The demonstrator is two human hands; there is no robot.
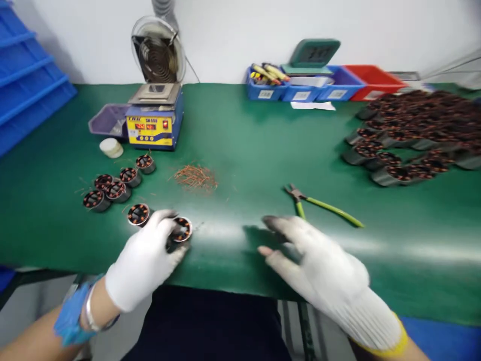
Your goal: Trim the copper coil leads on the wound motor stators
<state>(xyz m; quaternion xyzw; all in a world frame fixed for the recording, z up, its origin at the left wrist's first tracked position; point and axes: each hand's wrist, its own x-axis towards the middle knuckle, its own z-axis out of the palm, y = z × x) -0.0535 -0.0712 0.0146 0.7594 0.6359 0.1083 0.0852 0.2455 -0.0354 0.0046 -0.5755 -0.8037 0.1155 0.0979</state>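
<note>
My left hand [145,260], in a white glove, is closed around a round motor stator [182,229] with copper windings, near the front edge of the green mat [240,145]. Another stator [138,214] lies just left of it. My right hand [319,271], also gloved, hovers open over the mat with fingers stretched out and holds nothing. Green-handled cutters [319,203] lie just beyond its fingertips.
Several more stators [116,185] sit at the left, and a big pile of stators [413,130] at the right. Copper wire clippings [195,176] lie mid-mat. A solder pot [156,118] with a fan stands at the back left; blue and red bins [319,82] at the back.
</note>
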